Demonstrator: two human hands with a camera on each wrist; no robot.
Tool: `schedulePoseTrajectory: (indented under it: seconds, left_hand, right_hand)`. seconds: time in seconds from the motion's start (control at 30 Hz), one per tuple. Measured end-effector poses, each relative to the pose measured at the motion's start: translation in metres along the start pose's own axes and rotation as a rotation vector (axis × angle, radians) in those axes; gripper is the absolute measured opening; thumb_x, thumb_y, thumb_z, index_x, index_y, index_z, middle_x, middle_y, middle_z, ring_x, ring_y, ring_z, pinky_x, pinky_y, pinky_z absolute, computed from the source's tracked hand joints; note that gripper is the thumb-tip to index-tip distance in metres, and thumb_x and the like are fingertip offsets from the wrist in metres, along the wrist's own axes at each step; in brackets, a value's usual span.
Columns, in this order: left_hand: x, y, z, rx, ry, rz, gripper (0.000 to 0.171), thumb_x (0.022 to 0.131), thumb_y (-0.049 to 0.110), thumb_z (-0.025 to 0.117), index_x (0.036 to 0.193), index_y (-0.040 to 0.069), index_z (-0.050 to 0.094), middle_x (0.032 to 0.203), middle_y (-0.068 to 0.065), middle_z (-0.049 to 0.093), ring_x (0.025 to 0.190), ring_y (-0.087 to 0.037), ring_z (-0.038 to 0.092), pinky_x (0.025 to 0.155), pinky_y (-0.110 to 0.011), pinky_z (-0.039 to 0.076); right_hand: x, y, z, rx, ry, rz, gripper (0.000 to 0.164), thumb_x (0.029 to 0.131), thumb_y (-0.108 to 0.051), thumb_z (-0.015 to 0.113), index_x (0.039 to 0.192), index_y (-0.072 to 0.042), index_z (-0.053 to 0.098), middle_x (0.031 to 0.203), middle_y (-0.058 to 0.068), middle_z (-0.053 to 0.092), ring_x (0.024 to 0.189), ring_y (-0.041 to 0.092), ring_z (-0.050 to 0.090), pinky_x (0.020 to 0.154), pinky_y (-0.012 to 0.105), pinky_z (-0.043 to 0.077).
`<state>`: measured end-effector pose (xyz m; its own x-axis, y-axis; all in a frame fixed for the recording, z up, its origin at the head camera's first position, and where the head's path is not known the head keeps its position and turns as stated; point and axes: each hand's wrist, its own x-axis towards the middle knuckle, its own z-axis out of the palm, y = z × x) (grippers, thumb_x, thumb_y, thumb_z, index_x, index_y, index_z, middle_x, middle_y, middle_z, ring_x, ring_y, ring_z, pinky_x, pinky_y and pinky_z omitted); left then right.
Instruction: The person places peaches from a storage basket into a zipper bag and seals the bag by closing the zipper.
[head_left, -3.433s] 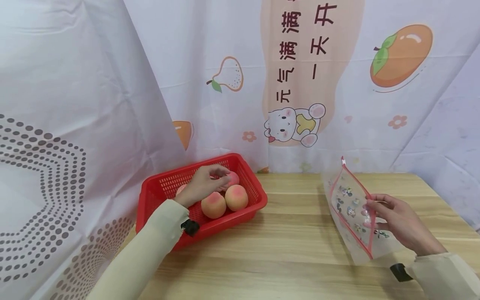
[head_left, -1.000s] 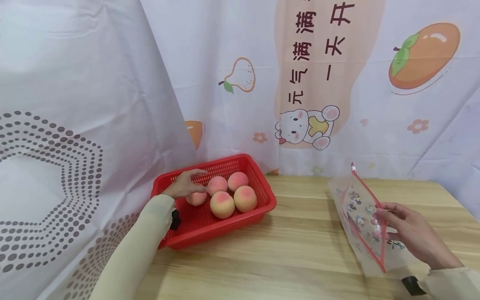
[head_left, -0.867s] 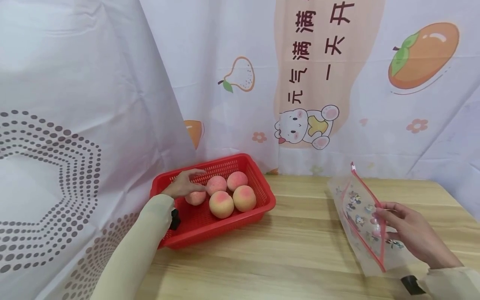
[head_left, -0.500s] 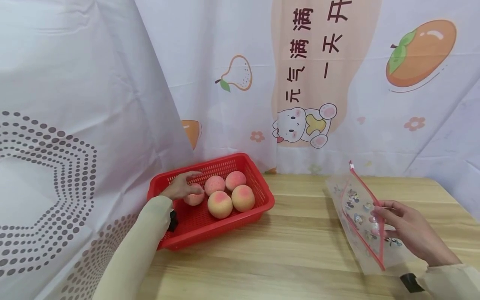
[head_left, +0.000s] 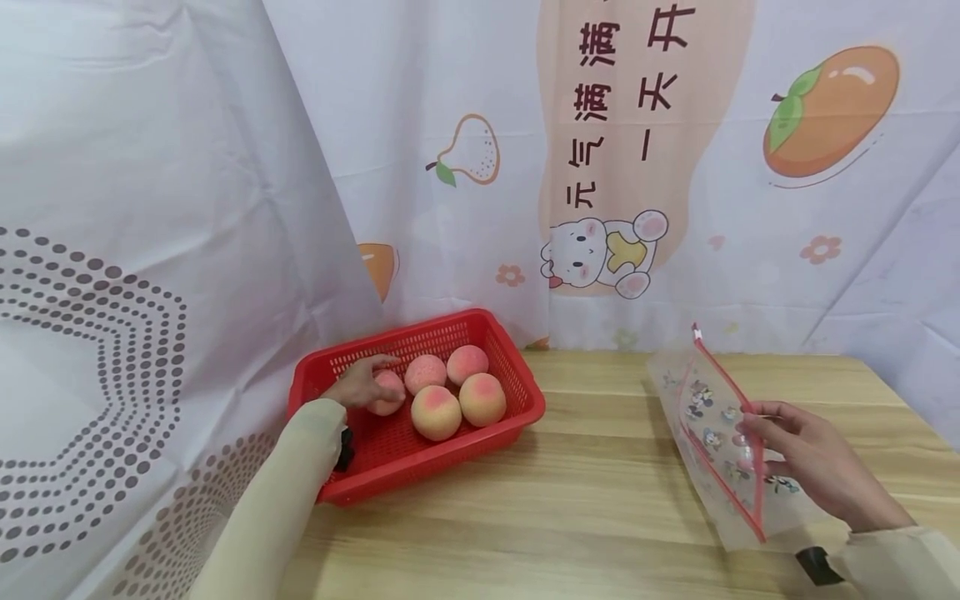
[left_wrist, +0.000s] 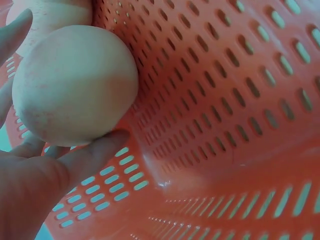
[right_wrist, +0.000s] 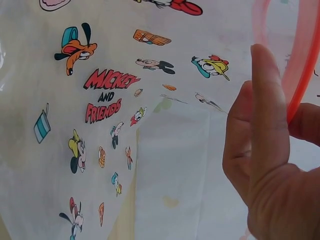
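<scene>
In the red basket (head_left: 416,481), my left hand (head_left: 356,384) is curled around a pink peach (head_left: 385,393) at the left of the group. The left wrist view shows the peach (left_wrist: 75,85) close up, with fingertips against its lower side. Several more peaches, such as a yellow-orange one (head_left: 437,412) with a pink top, lie to its right. My right hand (head_left: 817,462) pinches the red zip edge of a clear zip bag (head_left: 712,417) printed with cartoon characters. The bag's mouth gapes toward the left; in the right wrist view its printed side (right_wrist: 107,95) fills the frame.
The basket stands at the left of a wooden table (head_left: 585,500), near the back curtain (head_left: 480,233). A dotted grey-white cloth (head_left: 150,250) hangs beside it on the left. Bare wood lies between basket and bag.
From reaching over the pink peaches farther right, my left hand has shifted left and come down around the leftmost peach. The right hand keeps hold of the bag throughout.
</scene>
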<state>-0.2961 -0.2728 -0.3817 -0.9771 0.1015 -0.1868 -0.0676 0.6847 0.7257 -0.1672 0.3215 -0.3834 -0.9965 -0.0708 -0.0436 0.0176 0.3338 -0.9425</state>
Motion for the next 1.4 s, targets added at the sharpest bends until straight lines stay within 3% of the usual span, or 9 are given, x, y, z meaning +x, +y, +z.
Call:
schedulePoseTrajectory:
  seconds: [0.23,0.47,0.6,0.8,0.93,1.07,1.4]
  left_hand:
    - [0.000,-0.005,0.000,0.051,-0.015,-0.027,0.074,0.081,0.016,0.083,0.144,0.003,0.048,0.138,-0.024,0.050,0.121,-0.039,0.047,0.105,-0.060,0.040]
    - [0.001,-0.007,-0.001,0.099,0.000,-0.028,0.079,0.078,0.016,0.086,0.144,0.002,0.045,0.135,-0.023,0.052,0.119,-0.038,0.048,0.103,-0.058,0.042]
    - [0.001,-0.008,-0.003,0.127,0.009,-0.014,0.081,0.076,0.016,0.087,0.144,0.001,0.045,0.135,-0.023,0.052,0.118,-0.038,0.049,0.103,-0.058,0.042]
    - [-0.004,-0.003,-0.009,0.151,0.032,0.061,0.071,0.078,0.017,0.084,0.139,-0.001,0.051,0.135,-0.025,0.051,0.116,-0.038,0.049,0.100,-0.055,0.044]
    - [-0.007,0.002,-0.013,0.117,0.054,0.077,0.068,0.079,0.017,0.083,0.138,-0.001,0.053,0.134,-0.025,0.052,0.115,-0.037,0.049,0.099,-0.054,0.044]
    - [-0.011,0.007,-0.018,0.087,0.066,0.076,0.068,0.080,0.018,0.082,0.139,0.002,0.052,0.133,-0.022,0.054,0.114,-0.035,0.049,0.097,-0.051,0.045]
    - [-0.022,0.019,-0.026,0.086,0.082,0.163,0.067,0.081,0.018,0.081,0.139,0.001,0.052,0.131,-0.021,0.055,0.113,-0.036,0.051,0.098,-0.052,0.046]
  right_hand:
    - [0.001,0.002,0.002,0.012,0.000,0.018,0.012,0.104,-0.017,0.055,0.115,-0.016,0.060,0.097,-0.015,0.065,0.087,0.004,0.064,0.067,0.032,0.059]
    - [0.001,0.001,0.003,-0.046,0.001,0.028,0.032,0.105,-0.023,0.054,0.125,0.001,0.053,0.099,-0.013,0.064,0.088,0.001,0.062,0.069,0.033,0.059]
    - [0.000,0.000,0.003,-0.041,0.006,0.028,0.030,0.105,-0.023,0.054,0.124,0.000,0.054,0.098,-0.013,0.064,0.087,0.002,0.062,0.068,0.032,0.059]
    - [-0.001,0.000,0.003,-0.031,0.013,0.024,0.024,0.105,-0.022,0.054,0.121,-0.004,0.057,0.097,-0.013,0.064,0.086,0.002,0.061,0.067,0.033,0.059]
    - [-0.002,0.001,0.002,-0.042,0.005,0.017,0.029,0.105,-0.022,0.053,0.124,0.000,0.054,0.098,-0.014,0.064,0.088,0.001,0.062,0.069,0.033,0.059]
    - [-0.003,0.003,0.001,-0.040,-0.007,0.002,0.024,0.105,-0.019,0.052,0.123,-0.003,0.055,0.099,-0.015,0.064,0.090,0.000,0.062,0.070,0.033,0.059]
    - [-0.003,0.005,0.002,-0.017,-0.016,-0.023,0.016,0.105,-0.016,0.051,0.119,-0.011,0.058,0.099,-0.012,0.064,0.089,0.002,0.063,0.069,0.033,0.059]
